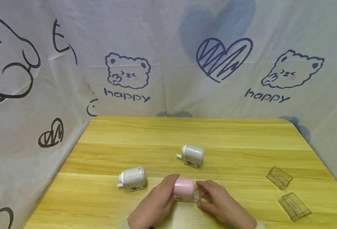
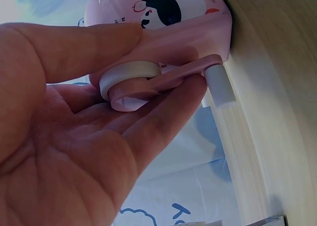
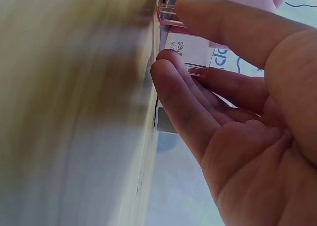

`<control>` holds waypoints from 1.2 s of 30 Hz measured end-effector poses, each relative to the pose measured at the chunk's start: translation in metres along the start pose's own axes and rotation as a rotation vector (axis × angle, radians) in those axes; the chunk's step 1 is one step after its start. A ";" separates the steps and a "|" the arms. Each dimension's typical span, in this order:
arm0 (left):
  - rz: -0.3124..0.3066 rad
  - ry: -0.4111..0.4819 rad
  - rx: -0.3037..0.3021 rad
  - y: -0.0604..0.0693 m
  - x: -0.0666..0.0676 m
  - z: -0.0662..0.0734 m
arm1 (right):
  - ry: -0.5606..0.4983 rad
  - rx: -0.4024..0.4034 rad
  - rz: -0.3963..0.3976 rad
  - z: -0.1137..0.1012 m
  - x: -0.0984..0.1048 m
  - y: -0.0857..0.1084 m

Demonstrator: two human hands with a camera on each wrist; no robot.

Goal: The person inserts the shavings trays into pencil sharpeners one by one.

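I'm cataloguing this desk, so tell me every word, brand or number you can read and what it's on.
"happy", twice: on the white fabric backdrop.
"deli", apparently: on the white rectangular label by the right hand.
"No.": same label; its number is unreadable.
Too small to read: black lettering on the pink plastic crank-handled sharpener, and markings on both white cylindrical sharpeners.

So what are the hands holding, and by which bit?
The left hand holds the pink sharpener by its body, near the crank; the right hand pinches the clear drawer by its outer end.
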State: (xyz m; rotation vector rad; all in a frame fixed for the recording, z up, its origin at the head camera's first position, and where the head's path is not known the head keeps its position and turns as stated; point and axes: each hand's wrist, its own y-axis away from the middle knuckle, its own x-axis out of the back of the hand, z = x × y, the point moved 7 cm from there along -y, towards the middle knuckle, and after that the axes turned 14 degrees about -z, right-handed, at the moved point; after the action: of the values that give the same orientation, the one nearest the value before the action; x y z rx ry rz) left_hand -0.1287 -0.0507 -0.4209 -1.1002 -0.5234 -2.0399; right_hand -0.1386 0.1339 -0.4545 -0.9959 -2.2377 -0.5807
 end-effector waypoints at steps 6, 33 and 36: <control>0.010 -0.013 -0.014 0.001 0.000 0.001 | 0.002 -0.001 0.009 -0.002 -0.001 -0.001; -0.007 -0.006 0.005 0.001 -0.001 0.001 | 0.013 0.009 0.023 -0.006 -0.005 -0.004; -0.007 0.004 0.004 0.001 -0.001 0.001 | 0.019 0.007 0.026 -0.006 -0.005 -0.003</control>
State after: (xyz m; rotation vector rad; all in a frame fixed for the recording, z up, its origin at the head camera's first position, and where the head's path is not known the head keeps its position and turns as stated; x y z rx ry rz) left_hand -0.1268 -0.0504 -0.4207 -1.0935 -0.5291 -2.0456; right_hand -0.1362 0.1254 -0.4545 -1.0103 -2.2054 -0.5678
